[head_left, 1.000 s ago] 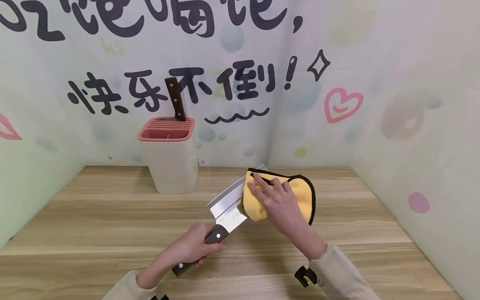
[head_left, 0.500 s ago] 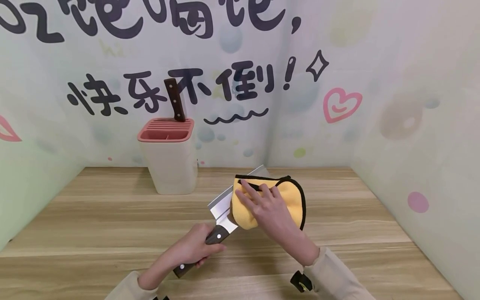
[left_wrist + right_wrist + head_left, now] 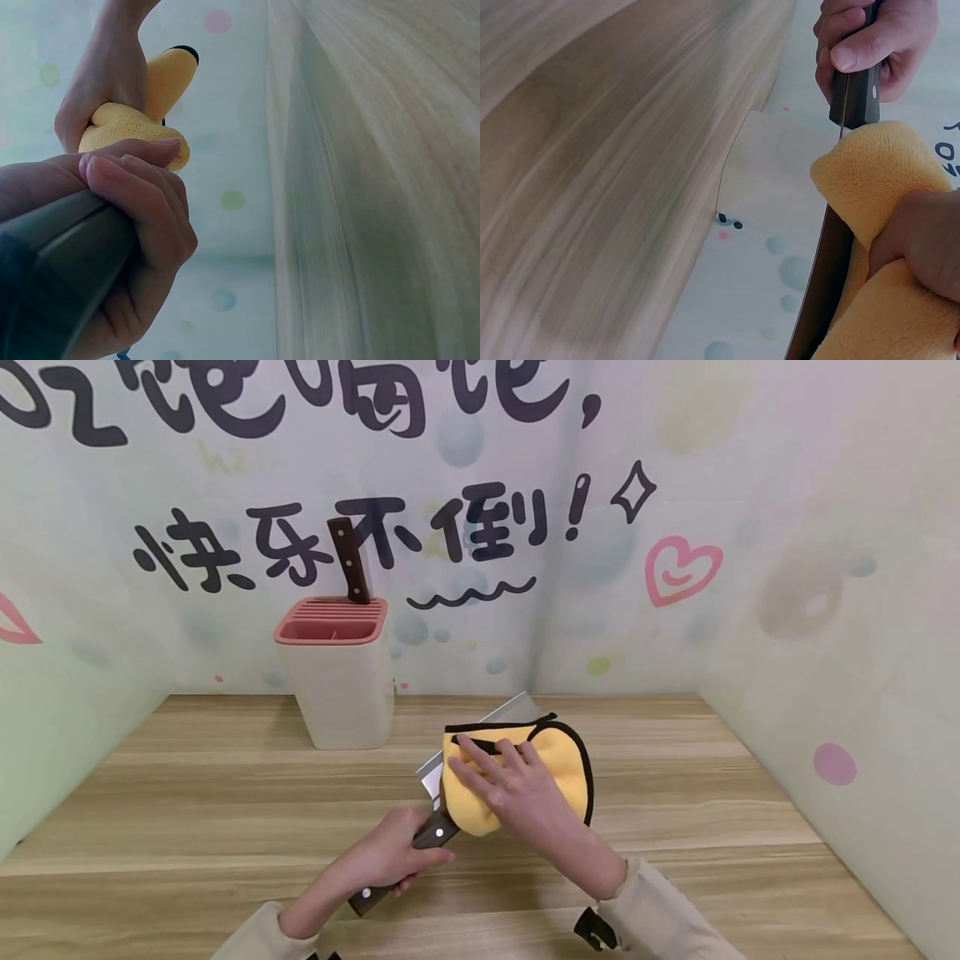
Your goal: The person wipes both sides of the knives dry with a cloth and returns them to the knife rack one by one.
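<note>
My left hand (image 3: 390, 850) grips the dark riveted handle (image 3: 435, 831) of a cleaver, its blade (image 3: 517, 708) slanting up and to the right. A yellow cloth (image 3: 558, 760) with black edging covers most of the blade, close to the handle. Spread fingers of my right hand (image 3: 528, 797) lie over the cloth. In the right wrist view the cloth (image 3: 885, 161) is folded round the blade, and the right hand (image 3: 922, 240) holds it from the side. The left wrist view shows the left hand (image 3: 142, 232) curled round the handle (image 3: 75, 255).
A white knife block (image 3: 341, 693) with a pink slotted top stands at the back left of the wooden table (image 3: 187, 810). Another dark-handled knife (image 3: 348, 560) stands upright in it. Behind the table is a wall (image 3: 600, 635) with large dark lettering.
My right hand and the cloth have slid down and left along the blade towards the handle, uncovering more of the blade's far end. The left hand has barely moved.
</note>
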{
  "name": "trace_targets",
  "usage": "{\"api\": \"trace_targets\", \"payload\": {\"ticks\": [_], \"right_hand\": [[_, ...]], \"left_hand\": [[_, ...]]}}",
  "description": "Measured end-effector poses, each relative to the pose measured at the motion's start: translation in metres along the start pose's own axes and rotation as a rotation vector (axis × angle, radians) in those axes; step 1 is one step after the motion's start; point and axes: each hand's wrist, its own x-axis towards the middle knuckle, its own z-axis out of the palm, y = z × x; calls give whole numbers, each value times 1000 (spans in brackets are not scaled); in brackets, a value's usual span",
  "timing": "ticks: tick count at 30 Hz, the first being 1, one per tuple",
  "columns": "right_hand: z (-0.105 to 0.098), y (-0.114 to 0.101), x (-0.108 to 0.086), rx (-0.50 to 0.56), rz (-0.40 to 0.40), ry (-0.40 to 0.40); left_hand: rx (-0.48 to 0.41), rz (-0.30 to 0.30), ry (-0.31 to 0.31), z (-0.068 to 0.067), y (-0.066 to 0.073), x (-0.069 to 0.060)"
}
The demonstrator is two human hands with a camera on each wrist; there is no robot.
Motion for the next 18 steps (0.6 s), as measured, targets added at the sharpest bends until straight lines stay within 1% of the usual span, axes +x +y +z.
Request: {"api": "trace_targets", "payload": {"ticks": [4,11,16,18], "right_hand": [[0,-3,2,12,-43,28],[-1,-5,3,60,-101,17],[0,-7,2,85,-142,33],[-1,-8,2,95,-150,38]], "left_hand": [[-15,-9,-16,0,-1,0],[-21,-1,-37,0,-2,2],[-38,-38,-45,-1,-4,1],[-40,-44,-45,-1,-4,1]]}}
